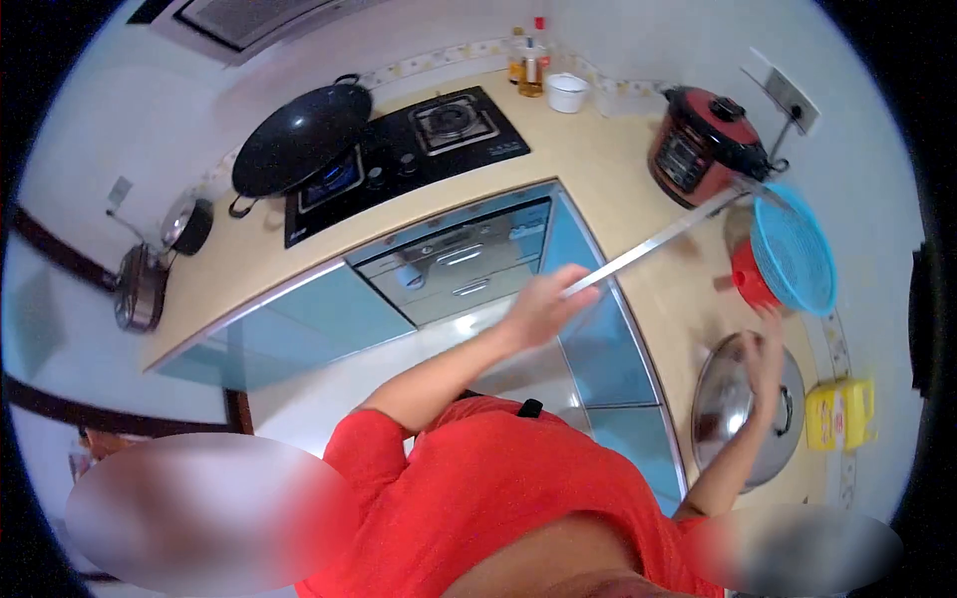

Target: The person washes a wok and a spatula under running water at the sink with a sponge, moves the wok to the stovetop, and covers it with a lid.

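Note:
My left hand [543, 307] is closed round the end of a long-handled metal spatula [663, 237]. Its silver handle slants up to the right across the counter. The blurred head reaches the near side of the blue mesh basket [797, 249]. Under that basket, a red bowl [755, 279] shows in part. My right hand [765, 354] hangs over the round metal lid [720, 399], its fingers stretched and apart. The fingertips come close to the basket's lower rim; whether they touch it, I cannot tell.
A black wok [304, 140] sits tilted on the left burner of the gas hob [454, 125], above a blue flame. A red-and-black electric cooker [698, 149] stands at the back right. A yellow jug [840, 414], white bowl [568, 92] and bottles [530, 72] line the walls.

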Demonstrator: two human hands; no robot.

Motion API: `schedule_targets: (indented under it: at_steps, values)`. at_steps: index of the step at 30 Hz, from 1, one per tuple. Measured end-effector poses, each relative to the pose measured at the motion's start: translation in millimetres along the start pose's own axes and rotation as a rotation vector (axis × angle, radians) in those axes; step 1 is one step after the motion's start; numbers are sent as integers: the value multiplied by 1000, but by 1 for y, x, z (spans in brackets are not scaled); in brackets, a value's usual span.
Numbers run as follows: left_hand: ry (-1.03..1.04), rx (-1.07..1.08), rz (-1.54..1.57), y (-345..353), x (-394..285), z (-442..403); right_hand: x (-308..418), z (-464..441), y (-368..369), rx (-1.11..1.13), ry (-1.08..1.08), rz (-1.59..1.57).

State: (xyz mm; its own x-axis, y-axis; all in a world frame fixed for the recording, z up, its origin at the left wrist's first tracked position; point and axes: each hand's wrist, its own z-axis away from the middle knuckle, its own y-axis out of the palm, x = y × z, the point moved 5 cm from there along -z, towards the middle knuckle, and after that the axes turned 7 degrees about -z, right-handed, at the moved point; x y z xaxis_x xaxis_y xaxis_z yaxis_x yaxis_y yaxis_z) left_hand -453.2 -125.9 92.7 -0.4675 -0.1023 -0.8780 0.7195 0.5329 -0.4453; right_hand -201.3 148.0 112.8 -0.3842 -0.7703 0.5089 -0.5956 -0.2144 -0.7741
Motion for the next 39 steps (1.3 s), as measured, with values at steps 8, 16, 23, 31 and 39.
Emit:
schedule_targets:
  at_steps: [8, 16, 23, 31, 39]
  values:
    - [-201, -846, -527, -229, 64, 72, -228, 86, -75, 160, 633, 757]
    - [-530, -1020, -959, -382, 128, 117, -232, 96, -72, 82, 575, 957]
    - [-565, -1053, -973, -460, 173, 120, -121, 116, -65, 82, 451, 693]
    - [-451, -855, -771, -489, 218, 104, 92, 2, 20, 81, 380, 250]
    - [-499, -868, -598, -501, 235, 214, 408, -214, 186, 113, -464, 286]
